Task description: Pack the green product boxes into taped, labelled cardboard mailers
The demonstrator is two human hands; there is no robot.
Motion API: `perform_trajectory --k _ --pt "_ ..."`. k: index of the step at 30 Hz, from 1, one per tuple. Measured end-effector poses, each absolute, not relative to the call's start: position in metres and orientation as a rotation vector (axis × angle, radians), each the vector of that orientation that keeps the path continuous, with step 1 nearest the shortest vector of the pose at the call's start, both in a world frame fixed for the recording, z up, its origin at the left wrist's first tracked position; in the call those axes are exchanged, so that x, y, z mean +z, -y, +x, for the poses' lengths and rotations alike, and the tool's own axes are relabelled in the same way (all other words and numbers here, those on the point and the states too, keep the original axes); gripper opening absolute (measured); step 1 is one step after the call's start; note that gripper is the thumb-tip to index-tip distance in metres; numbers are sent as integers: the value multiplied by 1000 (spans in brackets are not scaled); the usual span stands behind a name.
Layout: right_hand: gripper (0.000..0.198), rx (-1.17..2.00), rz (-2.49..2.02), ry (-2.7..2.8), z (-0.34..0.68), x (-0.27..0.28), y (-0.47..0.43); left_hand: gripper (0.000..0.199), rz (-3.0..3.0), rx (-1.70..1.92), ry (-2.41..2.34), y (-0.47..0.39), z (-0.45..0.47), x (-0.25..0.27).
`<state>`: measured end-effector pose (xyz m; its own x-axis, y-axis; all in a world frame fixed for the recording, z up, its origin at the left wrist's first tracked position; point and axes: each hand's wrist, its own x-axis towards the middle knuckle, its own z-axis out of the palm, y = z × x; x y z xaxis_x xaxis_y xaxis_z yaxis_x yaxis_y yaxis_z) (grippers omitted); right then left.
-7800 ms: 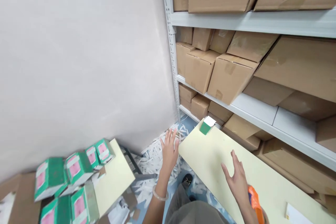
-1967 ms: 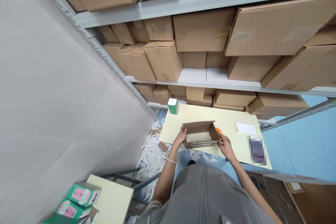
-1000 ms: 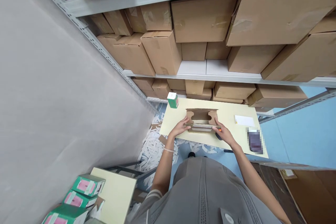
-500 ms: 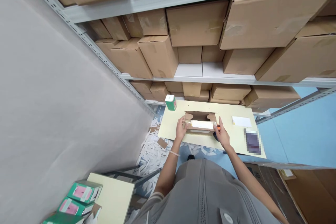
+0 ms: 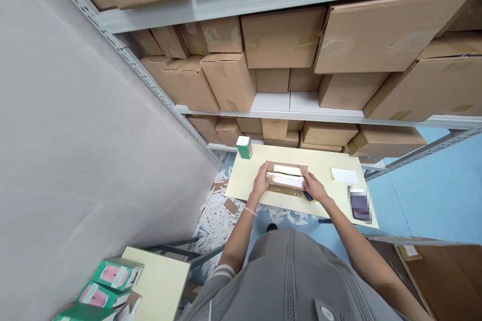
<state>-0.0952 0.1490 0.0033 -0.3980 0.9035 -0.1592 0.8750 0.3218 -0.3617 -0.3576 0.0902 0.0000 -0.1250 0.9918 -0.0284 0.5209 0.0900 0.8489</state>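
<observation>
A small cardboard box (image 5: 280, 166) sits on the cream tabletop, with two pale strips and shiny clear tape across its top. Its top flaps now lie over the opening, a dark seam between them. My left hand (image 5: 260, 180) is closed around the box's left end, fingers at the far corner. At the opposite end my right hand (image 5: 314, 185) grips the right side. A dark blue object (image 5: 308, 196), only partly visible, lies just below my right hand; I cannot make out its kind.
A green-and-white carton (image 5: 244, 147) stands at the back left of the table (image 5: 241, 180). A white card (image 5: 344, 175) and a blurred dark item (image 5: 360, 205) lie to the right. Shelves of cardboard boxes (image 5: 284, 37) rise ahead. Paper strips (image 5: 214, 210) litter the floor; green cartons (image 5: 113, 275) sit lower left.
The box stood open with its inside showing; its top flaps have folded over the opening. My right hand has moved inward and up onto the box's right end.
</observation>
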Motion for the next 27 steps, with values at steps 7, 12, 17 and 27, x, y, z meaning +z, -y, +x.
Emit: perform_trajectory --k 7,12,17,27 --pt "64 681 -1654 2453 -98 -13 -126 78 1430 884 -1720 -74 -353 -16" --pt "63 606 -1619 2455 -111 12 -134 72 1390 843 -1863 -79 -369 8" --pt "61 571 -1698 2471 -123 19 -133 65 1419 722 -1938 -78 -373 19" --pt "63 690 -1761 2312 -128 0 -128 57 1375 860 -1966 -80 -352 8"
